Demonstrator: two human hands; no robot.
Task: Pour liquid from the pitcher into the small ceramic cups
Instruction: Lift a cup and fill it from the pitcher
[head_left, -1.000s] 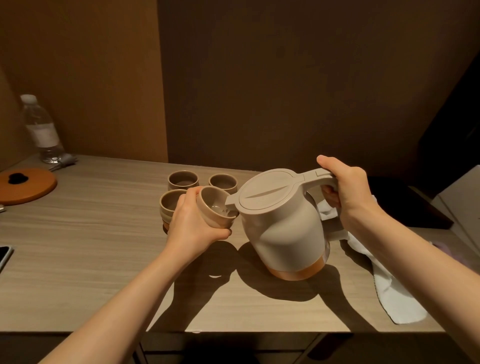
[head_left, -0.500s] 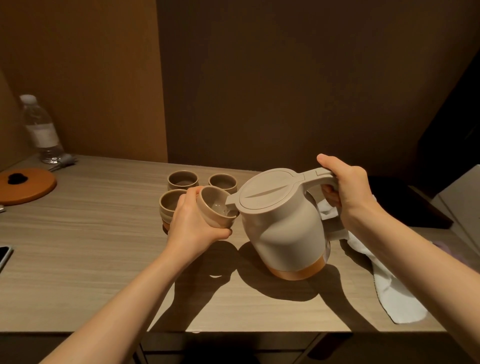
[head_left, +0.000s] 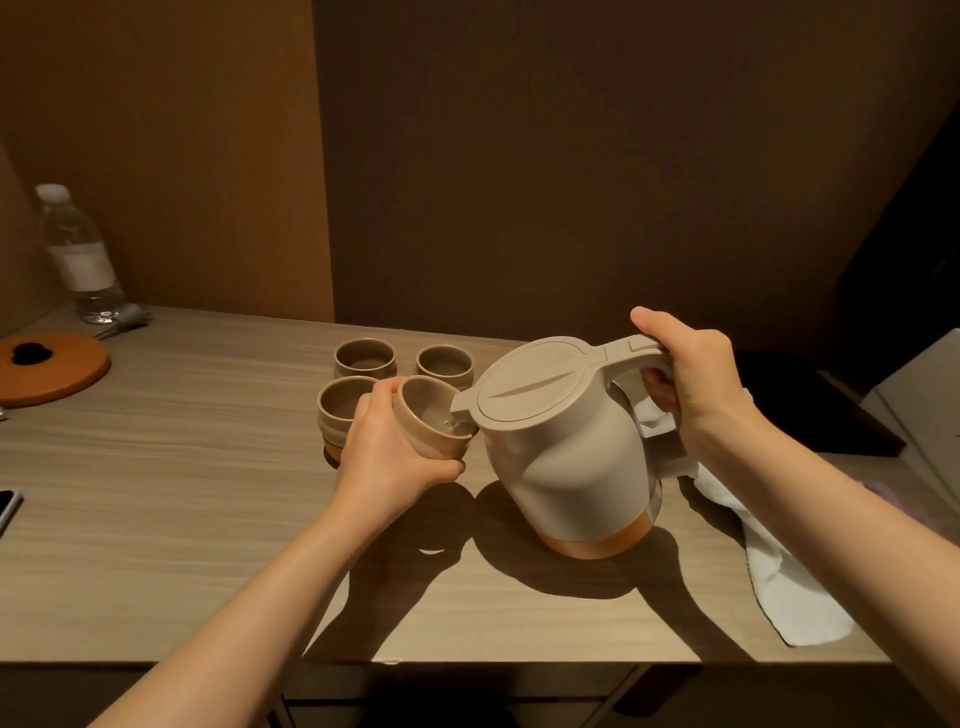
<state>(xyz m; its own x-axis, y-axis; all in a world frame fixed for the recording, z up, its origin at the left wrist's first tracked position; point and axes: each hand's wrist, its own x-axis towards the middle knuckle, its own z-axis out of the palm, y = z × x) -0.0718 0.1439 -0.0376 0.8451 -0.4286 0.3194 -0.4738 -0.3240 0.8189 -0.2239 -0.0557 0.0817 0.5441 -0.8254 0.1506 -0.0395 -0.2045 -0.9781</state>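
A beige lidded pitcher (head_left: 566, 447) with an orange base band is tilted to the left above the table. My right hand (head_left: 685, 374) grips its handle. The spout reaches over the rim of a small ceramic cup (head_left: 428, 418), which my left hand (head_left: 387, 452) holds tilted toward the pitcher. A little clear liquid shows inside this cup. Three more cups stand on the table: one (head_left: 340, 410) just left of my left hand, stacked on another, and two behind, the left one (head_left: 363, 358) and the right one (head_left: 445, 362).
The wooden table (head_left: 182, 493) runs to a front edge near me. A water bottle (head_left: 78, 254) and an orange round lid (head_left: 49, 366) sit at far left, a phone (head_left: 6, 506) at the left edge. A white cloth (head_left: 779, 587) lies right of the pitcher.
Almost nothing has moved. The pitcher stays tilted with its spout over the held cup, and both hands keep their grips.
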